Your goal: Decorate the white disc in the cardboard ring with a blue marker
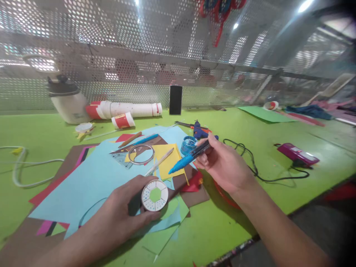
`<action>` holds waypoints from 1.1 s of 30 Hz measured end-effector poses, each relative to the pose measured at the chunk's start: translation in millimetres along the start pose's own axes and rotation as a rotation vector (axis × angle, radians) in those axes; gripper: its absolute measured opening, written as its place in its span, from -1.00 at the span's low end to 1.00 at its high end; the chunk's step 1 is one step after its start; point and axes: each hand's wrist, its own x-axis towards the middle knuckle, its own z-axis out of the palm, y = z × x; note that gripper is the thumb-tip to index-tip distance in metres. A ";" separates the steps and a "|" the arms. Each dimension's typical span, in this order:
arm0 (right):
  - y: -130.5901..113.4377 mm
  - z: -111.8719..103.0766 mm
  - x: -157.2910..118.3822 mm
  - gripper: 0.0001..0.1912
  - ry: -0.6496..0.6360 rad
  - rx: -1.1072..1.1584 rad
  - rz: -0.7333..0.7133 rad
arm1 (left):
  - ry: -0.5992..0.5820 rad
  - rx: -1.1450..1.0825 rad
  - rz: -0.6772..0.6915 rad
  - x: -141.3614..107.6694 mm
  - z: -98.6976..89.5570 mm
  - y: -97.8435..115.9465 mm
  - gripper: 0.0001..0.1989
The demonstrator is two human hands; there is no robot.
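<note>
My left hand point(122, 207) is wrapped round the sides of a small round piece point(155, 205), its white top facing up. A green hexagon fills the middle of that top, with blue-speckled sections divided by dark lines around it. In my right hand point(222, 163) is a pen point(183, 163) with a black rear and a blue front half, pinched between thumb and fingers. Its blue end points down and left, above a yellow paper sheet point(164, 148) and apart from the round piece. Just behind the pen stands a small blue jar point(188, 144).
Light blue paper point(75, 189) and coloured scraps cover the middle of the green table. A metal ring point(141, 154), a white pencil-like stick point(160, 161) and a blue pen point(146, 139) lie there. Behind are a glue gun point(200, 130), stacked paper cups point(130, 109) and a phone point(175, 100).
</note>
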 end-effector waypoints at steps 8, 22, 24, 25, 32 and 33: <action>2.1 6.6 -17.8 -0.68 -0.155 -0.055 -0.112 | -0.011 0.070 0.114 0.0 -1.3 1.7 -0.63; -13.4 2.9 -30.6 -0.90 0.025 -0.088 -0.147 | -0.036 0.033 0.110 0.2 -0.6 -4.6 -0.60; -12.7 1.7 -30.9 -0.98 0.052 -0.104 -0.153 | -0.036 0.032 0.105 0.3 -1.0 -3.9 -0.62; -11.6 1.7 -30.2 -0.98 0.042 -0.110 -0.152 | -0.036 0.032 0.102 0.3 -1.3 -3.6 -0.64; 0.0 10.0 -26.1 -0.72 -0.282 -0.065 -0.015 | -0.048 0.006 0.112 -0.6 -1.8 -3.6 -0.68; 2.0 11.2 -27.4 -0.72 -0.310 -0.068 0.028 | -0.043 -0.002 0.121 -0.3 -1.4 -4.0 -0.69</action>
